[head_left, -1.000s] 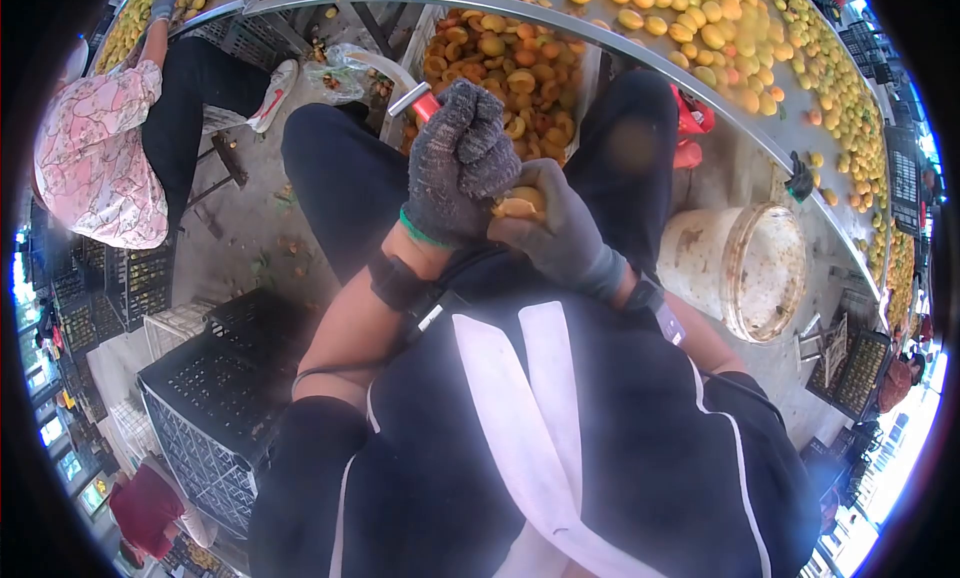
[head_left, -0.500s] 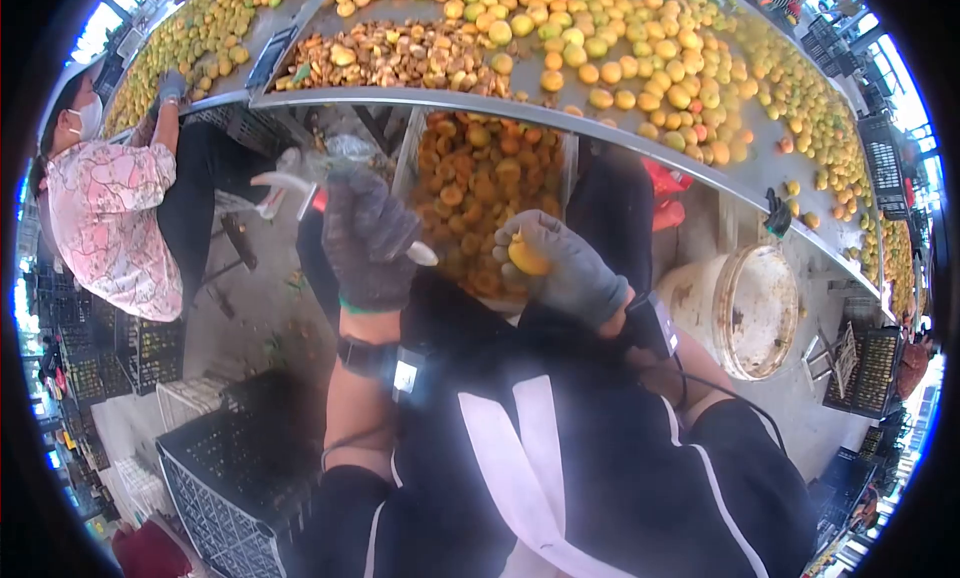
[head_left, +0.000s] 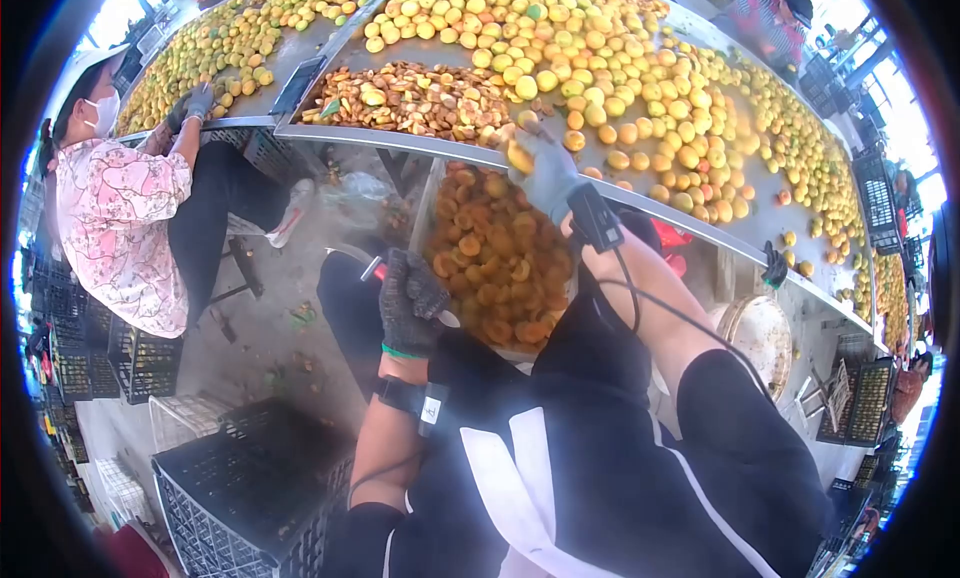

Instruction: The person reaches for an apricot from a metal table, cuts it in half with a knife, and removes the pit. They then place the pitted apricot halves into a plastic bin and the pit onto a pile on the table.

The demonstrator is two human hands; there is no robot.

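My left hand (head_left: 412, 303), in a dark grey glove with a green cuff, is closed around a knife (head_left: 373, 269) with a red part; a pale rounded end sticks out on its right side. My right hand (head_left: 548, 173), in a grey glove, reaches over the metal table's front edge. Its fingers are at a yellow-orange fruit (head_left: 520, 156), beside the pile of brown pits or pieces (head_left: 410, 100). Whole yellow-orange fruits (head_left: 600, 73) cover much of the table. Below, between my knees, a crate of cut orange fruit (head_left: 495, 258) stands under the edge.
A masked person (head_left: 120, 193) with gloved hands sits at the left by the table. A black crate (head_left: 250, 478) stands at lower left, a stained white bucket (head_left: 758, 343) at right. Another person (head_left: 770, 23) is at the far upper right.
My right hand has moved up and forward from above the crate to the table edge. My left hand has shifted slightly right and down, still holding the knife.
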